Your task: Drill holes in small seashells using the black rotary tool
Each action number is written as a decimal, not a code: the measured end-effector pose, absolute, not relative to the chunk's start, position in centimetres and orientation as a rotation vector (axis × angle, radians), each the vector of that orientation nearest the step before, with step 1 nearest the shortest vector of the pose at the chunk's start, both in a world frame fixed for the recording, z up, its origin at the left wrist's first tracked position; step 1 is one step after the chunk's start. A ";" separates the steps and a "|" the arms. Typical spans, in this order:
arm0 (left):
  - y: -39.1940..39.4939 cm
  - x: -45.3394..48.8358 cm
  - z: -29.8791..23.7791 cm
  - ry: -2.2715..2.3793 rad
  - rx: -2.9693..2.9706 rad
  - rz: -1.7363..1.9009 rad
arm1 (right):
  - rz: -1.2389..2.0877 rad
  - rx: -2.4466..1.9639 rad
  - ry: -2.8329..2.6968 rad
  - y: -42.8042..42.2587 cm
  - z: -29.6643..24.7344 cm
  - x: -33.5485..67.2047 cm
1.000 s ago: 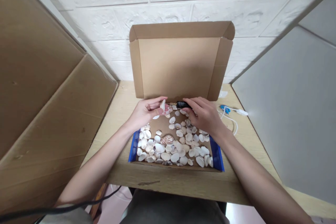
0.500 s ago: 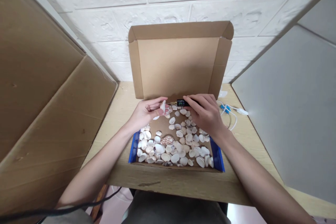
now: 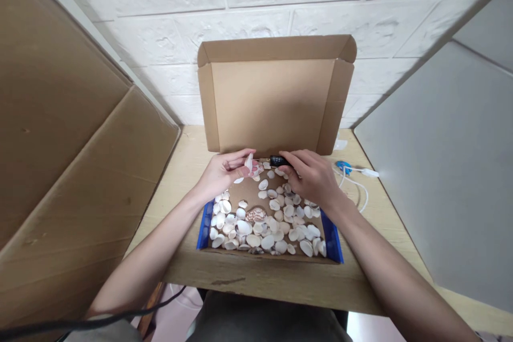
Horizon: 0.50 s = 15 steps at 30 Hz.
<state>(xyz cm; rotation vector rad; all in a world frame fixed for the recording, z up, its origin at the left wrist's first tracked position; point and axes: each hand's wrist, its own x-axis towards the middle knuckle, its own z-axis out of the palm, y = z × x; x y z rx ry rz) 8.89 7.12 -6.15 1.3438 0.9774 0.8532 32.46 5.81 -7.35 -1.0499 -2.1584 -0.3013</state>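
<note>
An open cardboard box [image 3: 276, 101] with blue side edges lies on the wooden desk, its lid standing upright. Several pale seashells [image 3: 264, 222] cover its floor. My left hand [image 3: 224, 171] is closed in a pinch on a small white shell [image 3: 248, 162], held on edge above the far part of the box. My right hand [image 3: 312, 176] grips a small black tool [image 3: 277, 161], whose thin tip points left at the shell. The two hands nearly meet at the back of the box.
A white cable with a blue connector [image 3: 352, 172] lies on the desk [image 3: 188, 149] to the right of the box. Cardboard panels [image 3: 68, 133] stand on the left, a grey panel [image 3: 441, 160] on the right, a white wall behind. A black cable [image 3: 80, 321] hangs at the lower left.
Both hands stay almost in place, holding shell and tool. The right hand shifted slightly and the white cable at the right moved a little.
</note>
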 end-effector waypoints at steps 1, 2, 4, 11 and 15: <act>7.1 8.9 -6.1 0.979 1.347 0.850 | -0.338 -1.038 -2.140 5.8 -7.3 32.5; 7.1 8.9 -6.1 0.982 1.353 0.847 | -0.369 -1.029 -2.127 5.9 -7.2 32.5; 7.0 9.0 -6.0 0.988 1.365 0.844 | -0.403 -1.018 -2.109 5.9 -7.0 32.5; 7.0 9.2 -5.8 1.001 1.372 0.846 | -0.399 -0.984 -2.069 5.8 -7.0 32.6; 7.0 9.2 -5.8 1.009 1.372 0.837 | -0.396 -0.981 -2.065 5.7 -6.9 32.6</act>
